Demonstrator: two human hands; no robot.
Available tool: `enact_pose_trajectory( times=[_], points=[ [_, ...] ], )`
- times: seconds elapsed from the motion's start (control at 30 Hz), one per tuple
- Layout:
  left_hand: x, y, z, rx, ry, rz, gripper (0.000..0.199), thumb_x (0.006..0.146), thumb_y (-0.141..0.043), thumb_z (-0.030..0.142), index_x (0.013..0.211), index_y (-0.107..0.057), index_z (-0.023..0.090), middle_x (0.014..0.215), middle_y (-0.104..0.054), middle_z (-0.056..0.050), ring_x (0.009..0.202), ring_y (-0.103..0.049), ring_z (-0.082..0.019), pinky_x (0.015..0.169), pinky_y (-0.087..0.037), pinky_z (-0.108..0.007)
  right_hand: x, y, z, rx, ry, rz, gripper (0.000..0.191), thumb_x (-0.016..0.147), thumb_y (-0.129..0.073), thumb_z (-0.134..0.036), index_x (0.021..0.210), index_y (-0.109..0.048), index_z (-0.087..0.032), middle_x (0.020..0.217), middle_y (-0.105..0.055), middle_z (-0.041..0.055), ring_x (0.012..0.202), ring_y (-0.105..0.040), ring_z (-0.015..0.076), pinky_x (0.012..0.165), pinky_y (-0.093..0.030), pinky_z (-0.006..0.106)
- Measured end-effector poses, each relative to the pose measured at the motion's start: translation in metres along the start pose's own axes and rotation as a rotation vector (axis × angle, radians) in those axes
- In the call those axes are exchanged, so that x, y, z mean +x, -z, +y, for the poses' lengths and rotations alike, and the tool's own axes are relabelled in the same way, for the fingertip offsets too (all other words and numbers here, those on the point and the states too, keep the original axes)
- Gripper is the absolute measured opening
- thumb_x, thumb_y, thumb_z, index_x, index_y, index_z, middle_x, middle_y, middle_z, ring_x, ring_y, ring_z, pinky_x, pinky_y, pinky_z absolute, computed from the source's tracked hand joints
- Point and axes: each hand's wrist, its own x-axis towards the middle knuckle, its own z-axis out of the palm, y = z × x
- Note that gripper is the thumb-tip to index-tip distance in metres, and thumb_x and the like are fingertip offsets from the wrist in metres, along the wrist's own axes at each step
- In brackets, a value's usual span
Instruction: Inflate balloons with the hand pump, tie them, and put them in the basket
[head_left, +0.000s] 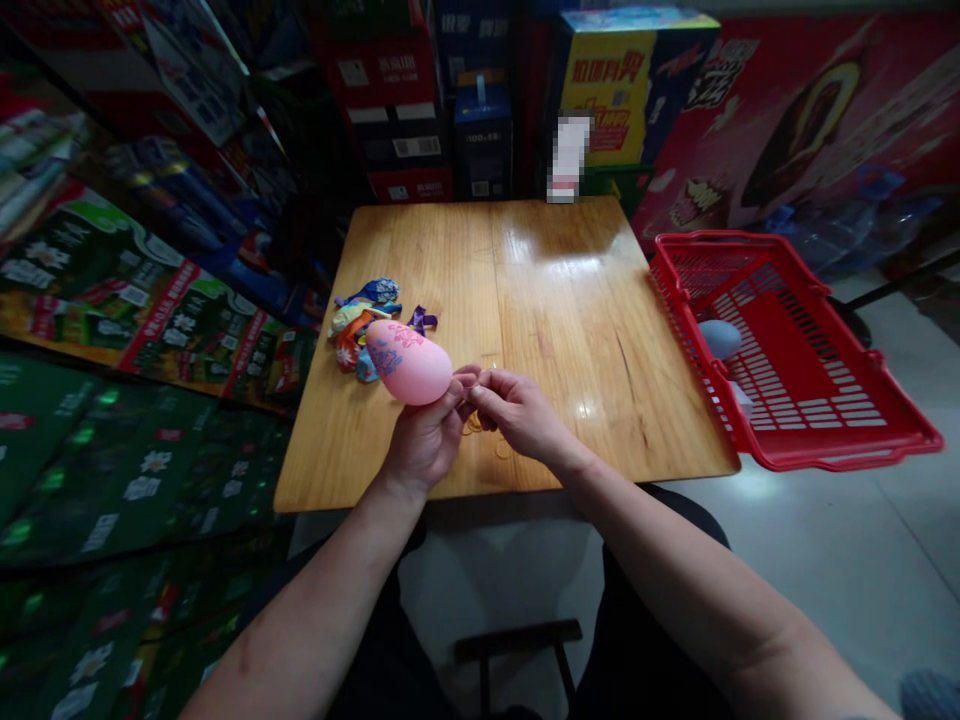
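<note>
A small inflated pink balloon (420, 370) with printed pink and blue patterns is in my left hand (427, 437), whose fingers close round its neck end. My right hand (517, 412) pinches at the same neck, close against the left fingertips; a thin strand seems to run between the fingers, too small to make out fully. Below and between the hands lie several yellow rubber bands (475, 422) on the wooden table (555, 330). Left of the balloon sits a pile of deflated balloons (346, 322) in mixed colours, partly hidden behind it. A purple deflated balloon (421, 320) lies beside the pile.
A red plastic basket (832, 455) stands at the table's right side, with a light blue balloon (720, 340) inside. Stacked boxes (480, 140) and a yellow carton (611, 90) are behind the table. Green cases (142, 470) line the left. A stool (517, 640) shows below.
</note>
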Motion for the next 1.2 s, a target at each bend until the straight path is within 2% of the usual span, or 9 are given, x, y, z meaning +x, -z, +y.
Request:
enact_pose_trajectory(
  times=[0.13, 0.23, 0.33, 0.47, 0.57, 0.73, 0.83, 0.97, 1.2],
  points=[
    [-0.05, -0.002, -0.003, -0.044, 0.023, 0.078, 0.019, 0.078, -0.089, 0.031, 0.094, -0.084, 0.02, 0.119, -0.078, -0.009, 0.113, -0.07, -0.024, 0.087, -0.058, -0.029, -0.046, -0.029, -0.01, -0.035, -0.008, 0.079, 0.035, 0.095, -0.066, -0.047, 0.074, -0.058, -0.021, 0.064, -0.055, -0.0026, 0.057, -0.048, 0.0114, 0.055, -0.038, 0.024],
    [-0.113, 0.001, -0.016, -0.122, 0.091, 0.226, 0.026, 0.076, -0.092, 0.03, 0.097, -0.083, 0.02, 0.114, -0.079, -0.008, 0.111, -0.071, -0.022, 0.091, -0.056, -0.028, -0.097, -0.057, -0.009, -0.107, -0.045, 0.126, 0.032, 0.095, -0.065, -0.04, 0.071, -0.058, -0.02, 0.07, -0.062, 0.0003, 0.067, -0.056, 0.0139, 0.062, -0.044, 0.025],
    [-0.185, 0.008, -0.03, -0.101, 0.222, 0.246, 0.037, 0.079, -0.09, 0.04, 0.109, -0.081, 0.02, 0.113, -0.079, -0.009, 0.104, -0.073, -0.022, 0.085, -0.055, -0.029, -0.147, -0.077, -0.003, -0.206, -0.127, 0.169, 0.023, 0.093, -0.062, -0.031, 0.073, -0.064, -0.018, 0.074, -0.067, 0.0017, 0.072, -0.061, 0.0156, 0.065, -0.045, 0.024],
    [-0.266, 0.012, -0.034, 0.22, 0.392, 0.166, 0.036, 0.087, -0.082, 0.043, 0.112, -0.08, 0.018, 0.106, -0.079, -0.011, 0.095, -0.073, -0.022, 0.075, -0.051, -0.028, -0.196, -0.086, 0.003, -0.427, -0.203, 0.247, 0.019, 0.09, -0.061, -0.024, 0.072, -0.066, -0.017, 0.068, -0.066, 0.0013, 0.066, -0.058, 0.0148, 0.063, -0.041, 0.025],
    [-0.304, 0.01, -0.026, 0.5, 0.246, 0.14, 0.03, 0.091, -0.076, 0.044, 0.101, -0.08, 0.016, 0.096, -0.079, -0.011, 0.087, -0.071, -0.022, 0.073, -0.051, -0.029, -0.221, -0.089, 0.002, -0.552, -0.167, 0.246, 0.021, 0.09, -0.06, -0.021, 0.07, -0.065, -0.017, 0.067, -0.067, 0.0016, 0.066, -0.058, 0.0145, 0.064, -0.039, 0.025],
    [-0.326, 0.007, -0.005, 0.977, -0.357, 0.101, 0.02, 0.099, -0.065, 0.034, 0.109, -0.078, 0.022, 0.111, -0.078, -0.011, 0.106, -0.073, -0.029, 0.097, -0.055, -0.044, -0.254, -0.099, -0.007, -0.62, -0.121, 0.172, 0.024, 0.092, -0.063, -0.027, 0.071, -0.065, -0.018, 0.067, -0.066, 0.0016, 0.064, -0.056, 0.0143, 0.062, -0.036, 0.026],
    [-0.327, 0.008, 0.002, 1.304, -0.678, -0.035, 0.033, 0.1, -0.061, 0.023, 0.131, -0.071, 0.024, 0.139, -0.07, -0.012, 0.137, -0.059, -0.034, 0.119, -0.038, -0.057, -0.267, -0.107, -0.014, -0.597, -0.065, 0.077, 0.025, 0.094, -0.06, -0.027, 0.07, -0.063, -0.018, 0.066, -0.064, 0.0007, 0.062, -0.054, 0.0133, 0.062, -0.037, 0.025],
    [-0.326, 0.011, 0.005, 1.468, -0.735, -0.183, 0.04, 0.104, -0.053, 0.017, 0.143, -0.062, 0.024, 0.144, -0.068, -0.011, 0.145, -0.052, -0.032, 0.126, -0.021, -0.065, -0.272, -0.114, -0.019, -0.403, -0.08, 0.001, 0.024, 0.093, -0.056, -0.024, 0.07, -0.058, -0.019, 0.06, -0.059, -0.0021, 0.056, -0.05, 0.0118, 0.056, -0.036, 0.024],
    [-0.324, 0.018, 0.012, 1.351, -0.667, -0.173, 0.029, 0.104, -0.059, 0.024, 0.132, -0.068, 0.024, 0.119, -0.077, -0.007, 0.111, -0.071, -0.023, 0.121, -0.034, -0.055, -0.27, -0.112, -0.019, -0.018, -0.219, -0.036, 0.028, 0.087, -0.068, -0.037, 0.07, -0.056, -0.018, 0.055, -0.054, -0.0035, 0.052, -0.046, 0.0106, 0.052, -0.035, 0.023]
  ],
)
